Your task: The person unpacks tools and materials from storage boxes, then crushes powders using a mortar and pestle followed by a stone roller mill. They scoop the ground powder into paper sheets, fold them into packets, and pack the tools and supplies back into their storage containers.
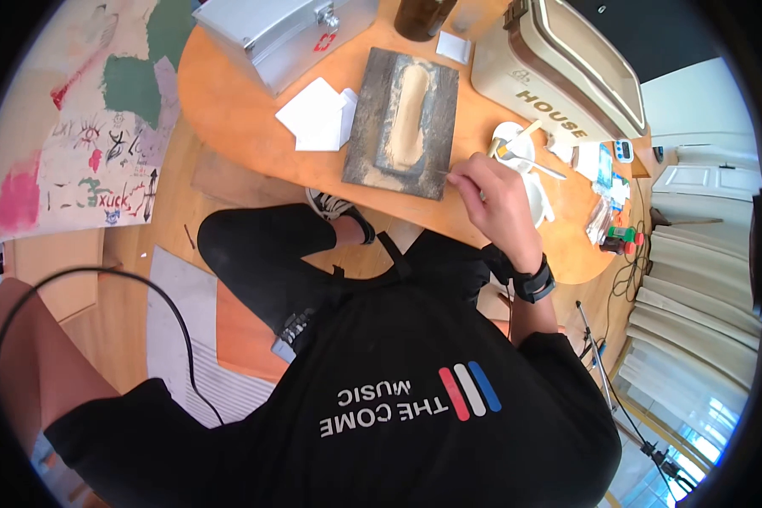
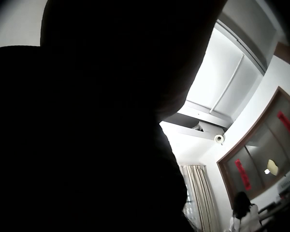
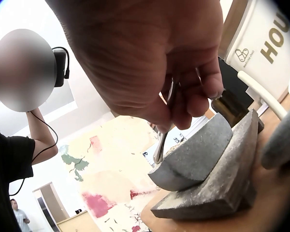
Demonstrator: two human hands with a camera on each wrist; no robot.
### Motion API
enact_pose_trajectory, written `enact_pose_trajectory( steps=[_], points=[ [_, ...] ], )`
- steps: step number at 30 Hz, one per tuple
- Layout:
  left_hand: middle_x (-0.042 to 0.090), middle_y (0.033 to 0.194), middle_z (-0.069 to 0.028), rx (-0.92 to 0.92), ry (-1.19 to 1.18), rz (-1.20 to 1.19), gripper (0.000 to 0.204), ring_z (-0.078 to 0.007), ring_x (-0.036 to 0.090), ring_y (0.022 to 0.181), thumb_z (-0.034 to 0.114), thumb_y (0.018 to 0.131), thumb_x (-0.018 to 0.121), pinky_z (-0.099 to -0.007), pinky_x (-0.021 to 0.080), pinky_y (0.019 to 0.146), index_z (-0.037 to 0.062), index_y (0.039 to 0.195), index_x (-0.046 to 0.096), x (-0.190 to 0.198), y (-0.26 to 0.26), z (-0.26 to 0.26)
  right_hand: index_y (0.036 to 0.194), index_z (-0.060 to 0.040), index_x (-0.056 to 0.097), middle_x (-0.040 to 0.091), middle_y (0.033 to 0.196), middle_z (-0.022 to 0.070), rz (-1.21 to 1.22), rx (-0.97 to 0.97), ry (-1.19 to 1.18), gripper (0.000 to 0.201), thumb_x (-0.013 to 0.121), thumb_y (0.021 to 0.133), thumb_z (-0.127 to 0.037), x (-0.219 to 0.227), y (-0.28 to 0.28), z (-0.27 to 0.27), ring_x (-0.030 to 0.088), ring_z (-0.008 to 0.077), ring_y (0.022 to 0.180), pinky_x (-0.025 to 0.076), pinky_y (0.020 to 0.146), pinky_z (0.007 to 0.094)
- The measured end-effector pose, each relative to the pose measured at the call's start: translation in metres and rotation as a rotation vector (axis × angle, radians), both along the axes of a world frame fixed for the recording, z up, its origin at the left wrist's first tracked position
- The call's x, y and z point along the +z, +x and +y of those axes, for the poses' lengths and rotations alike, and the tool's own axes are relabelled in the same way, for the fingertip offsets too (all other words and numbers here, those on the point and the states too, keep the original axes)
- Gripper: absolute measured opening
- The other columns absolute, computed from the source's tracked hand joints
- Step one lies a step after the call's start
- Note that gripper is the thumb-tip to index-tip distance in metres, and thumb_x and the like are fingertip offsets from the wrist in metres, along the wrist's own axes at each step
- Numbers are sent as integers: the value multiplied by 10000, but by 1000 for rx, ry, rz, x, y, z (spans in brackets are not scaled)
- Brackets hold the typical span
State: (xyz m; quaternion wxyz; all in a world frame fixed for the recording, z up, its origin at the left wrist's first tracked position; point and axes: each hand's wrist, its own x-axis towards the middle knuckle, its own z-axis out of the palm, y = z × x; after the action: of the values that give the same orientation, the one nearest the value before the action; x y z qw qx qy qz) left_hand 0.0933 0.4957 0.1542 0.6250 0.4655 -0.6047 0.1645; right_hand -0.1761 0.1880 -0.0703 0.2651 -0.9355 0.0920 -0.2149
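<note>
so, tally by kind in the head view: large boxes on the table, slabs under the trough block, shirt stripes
Large boxes: 2 (silver case, beige HOUSE box)
Slabs: 1 (grey slab)
Shirt stripes: 3 (red stripe, white stripe, blue stripe)
Total: 6

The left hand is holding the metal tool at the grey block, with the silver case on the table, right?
Wrong hand: the right hand holds the metal tool at the grey block, per the right wrist view. The silver case is on the table.
</note>
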Motion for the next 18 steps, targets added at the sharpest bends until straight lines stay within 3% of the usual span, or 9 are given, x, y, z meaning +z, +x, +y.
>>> enact_pose_trajectory(
  steps=[8,12,15,16,18],
  points=[
    [311,1678,-137,-28,-270,-52,634,-410,265,1550,595,1074,385,-715,190,1209,253,1604,326,-28,18,-37,916,-22,670,570,739,131,-47,-6,-90,128,715,805,25,9,17,-4,624,341,663,504,586,437],
    [291,1689,-136,-1,-378,-112,653,-409,253,1556,600,1072,385,-717,174,1214,256,1619,297,-24,23,-44,946,1,699,596,738,128,-62,46,-63,143,738,817,51,22,19,-4,636,314,660,494,582,389],
    [276,1696,-135,0,-336,-91,667,-408,244,1561,604,1071,384,-718,162,1217,258,1630,275,-26,21,-36,927,-22,693,610,749,117,22,114,-71,160,733,789,47,32,15,-2,638,313,661,501,591,398],
    [271,1699,-135,-10,-263,-72,672,-407,241,1562,605,1070,384,-719,158,1218,259,1634,267,-21,21,-29,902,-23,679,580,731,126,-53,115,-48,134,717,786,32,25,17,-1,633,328,668,497,594,410],
    [261,1704,-134,6,-81,4,682,-406,235,1565,608,1070,384,-720,151,1220,260,1641,253,-12,11,-5,840,-16,609,578,769,149,105,120,-92,132,700,746,1,33,28,3,624,381,718,505,616,454]
  ],
)
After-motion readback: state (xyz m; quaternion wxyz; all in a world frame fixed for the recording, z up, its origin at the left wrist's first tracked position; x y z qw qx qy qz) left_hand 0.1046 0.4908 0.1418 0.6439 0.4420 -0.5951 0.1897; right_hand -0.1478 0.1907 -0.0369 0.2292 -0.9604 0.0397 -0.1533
